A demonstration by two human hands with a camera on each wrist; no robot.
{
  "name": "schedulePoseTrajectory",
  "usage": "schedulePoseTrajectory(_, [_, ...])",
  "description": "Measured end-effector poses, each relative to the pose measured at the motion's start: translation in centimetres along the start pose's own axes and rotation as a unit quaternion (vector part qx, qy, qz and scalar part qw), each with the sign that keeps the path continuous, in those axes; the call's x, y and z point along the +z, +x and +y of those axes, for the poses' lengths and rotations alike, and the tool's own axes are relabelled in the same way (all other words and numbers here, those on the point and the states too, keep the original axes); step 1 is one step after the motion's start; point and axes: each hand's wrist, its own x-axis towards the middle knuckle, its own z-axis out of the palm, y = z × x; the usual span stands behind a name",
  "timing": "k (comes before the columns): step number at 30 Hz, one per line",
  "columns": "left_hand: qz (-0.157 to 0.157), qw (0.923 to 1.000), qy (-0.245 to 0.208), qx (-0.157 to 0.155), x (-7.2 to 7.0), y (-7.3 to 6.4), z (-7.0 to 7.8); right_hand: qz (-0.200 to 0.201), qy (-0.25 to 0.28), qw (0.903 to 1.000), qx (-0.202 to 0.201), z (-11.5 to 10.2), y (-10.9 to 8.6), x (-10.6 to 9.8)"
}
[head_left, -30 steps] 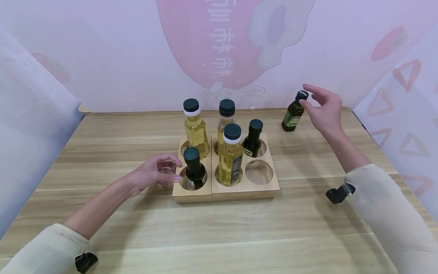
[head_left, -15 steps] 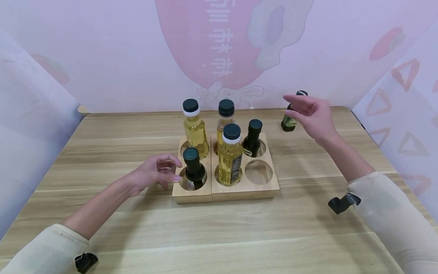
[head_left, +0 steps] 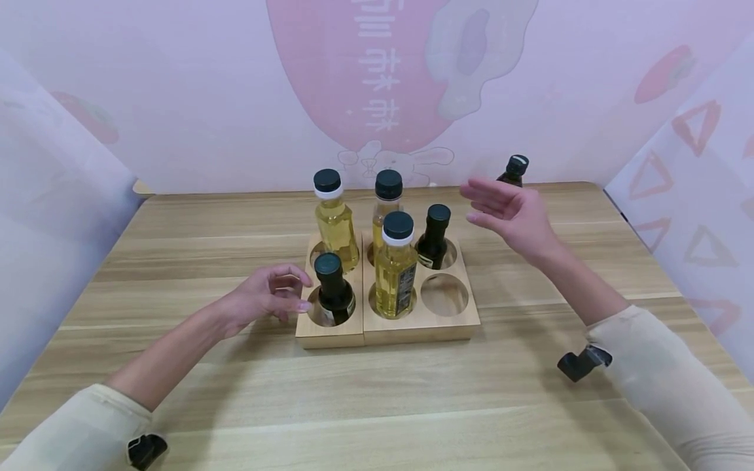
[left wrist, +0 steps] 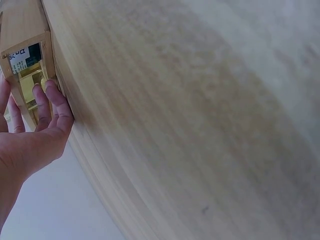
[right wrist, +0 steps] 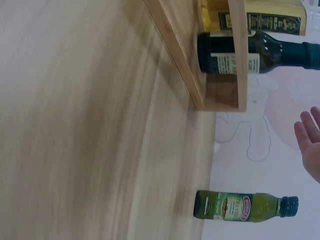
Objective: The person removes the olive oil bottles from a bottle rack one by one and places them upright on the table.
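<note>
A light wooden rack (head_left: 418, 335) with round holes stands mid-table. In its holes are yellow oil bottles (head_left: 396, 282) with dark caps and dark small-necked bottles (head_left: 436, 235); the front right hole holds nothing. My left hand (head_left: 262, 302) is at the rack's left side, fingers loosely bent beside the front left dark bottle (head_left: 334, 288); whether the fingertips touch the rack, I cannot tell. Holding nothing, my right hand (head_left: 518, 219) hovers right of the rack, fingers extended. Behind it a small green oil bottle (right wrist: 240, 206) stands upright, mostly hidden by that hand in the head view.
The wooden table (head_left: 377, 405) spreads around the rack. Behind it rises a pale printed backdrop (head_left: 224, 98), with side panels (head_left: 701, 216) at left and right. Black wrist straps (head_left: 584, 364) hang at both sleeves.
My right hand has moved left and toward the front, away from the green bottle's cap, and now covers much of that bottle. The left hand and the bottles in the rack stay put.
</note>
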Motion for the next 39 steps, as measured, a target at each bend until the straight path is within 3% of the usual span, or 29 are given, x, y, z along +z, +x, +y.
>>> schedulePoseTrajectory(8, [0.002,1.0,0.003,0.002,0.0,-0.2,-0.1,-0.046,0.021,0.9987,0.006,0.3,-0.3,1.3])
schedulePoseTrajectory(19, [0.0,1.0,0.001,0.005,0.3,-0.4,-0.2,-0.069,0.031,0.997,0.013,0.1,-0.4,2.5])
schedulePoseTrajectory(23, [-0.001,1.0,0.001,0.004,0.3,-0.4,-0.1,-0.07,0.042,0.9966,0.01,0.3,-0.3,2.9])
schedulePoseTrajectory(33, [0.002,1.0,0.002,0.0,0.2,-0.5,0.1,-0.048,0.003,0.9985,-0.026,1.0,-0.1,3.8])
schedulePoseTrajectory(39, [0.003,1.0,0.001,-0.003,0.3,-0.5,0.2,-0.047,0.001,0.9986,-0.022,1.0,-0.1,3.7])
